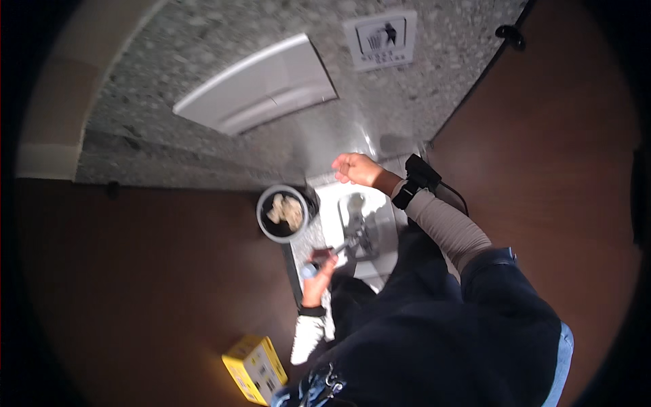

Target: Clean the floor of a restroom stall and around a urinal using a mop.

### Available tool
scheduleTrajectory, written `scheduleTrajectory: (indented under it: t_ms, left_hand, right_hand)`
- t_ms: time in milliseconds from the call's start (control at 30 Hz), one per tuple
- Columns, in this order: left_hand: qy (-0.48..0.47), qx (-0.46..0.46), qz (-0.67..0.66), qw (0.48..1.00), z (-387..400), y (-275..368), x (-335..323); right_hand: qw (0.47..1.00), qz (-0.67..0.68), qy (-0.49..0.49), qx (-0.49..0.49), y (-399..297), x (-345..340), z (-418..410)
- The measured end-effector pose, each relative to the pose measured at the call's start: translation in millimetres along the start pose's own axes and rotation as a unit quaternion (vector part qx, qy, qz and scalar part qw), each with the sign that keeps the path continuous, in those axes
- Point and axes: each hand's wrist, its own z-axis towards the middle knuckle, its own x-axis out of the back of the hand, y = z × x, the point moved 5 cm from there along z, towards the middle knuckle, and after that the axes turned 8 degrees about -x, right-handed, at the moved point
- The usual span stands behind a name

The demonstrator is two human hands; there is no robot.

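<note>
My left hand (321, 279) is wrapped around the handle of a brush (342, 248), probably a toilet brush. Its pale grey end pokes out beside my thumb, and the thin shaft runs to the right over the toilet's basin. The far end blurs into the dark basin, so the head is hard to make out. Below me lies a white squat toilet (333, 224) set in the floor, its recessed bowl looking wet and grey. Above its far end hovers my right hand (357, 169), fingers loosely bent and nothing visible in them.
A round bin (261, 213) with crumpled paper stands left of the toilet. Brown partitions (152, 274) rise on both sides. On the speckled stone wall (244, 30) are a white panel (269, 84) and a bin-symbol sign (381, 39). A yellow and white box-like object (256, 370) is at lower left.
</note>
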Motion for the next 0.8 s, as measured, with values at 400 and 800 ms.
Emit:
scheduleTrajectory:
  t_ms: [400, 800]
  left_hand:
    - [-0.113, -0.176, 0.161, 0.965, 22, -21, 77]
    - [-0.066, -0.217, 0.13, 0.965, 41, -11, 66]
  right_hand:
    - [0.945, 0.239, 0.182, 0.132, -186, -58, 53]
    - [0.946, 0.149, 0.23, 0.17, -189, -46, 61]
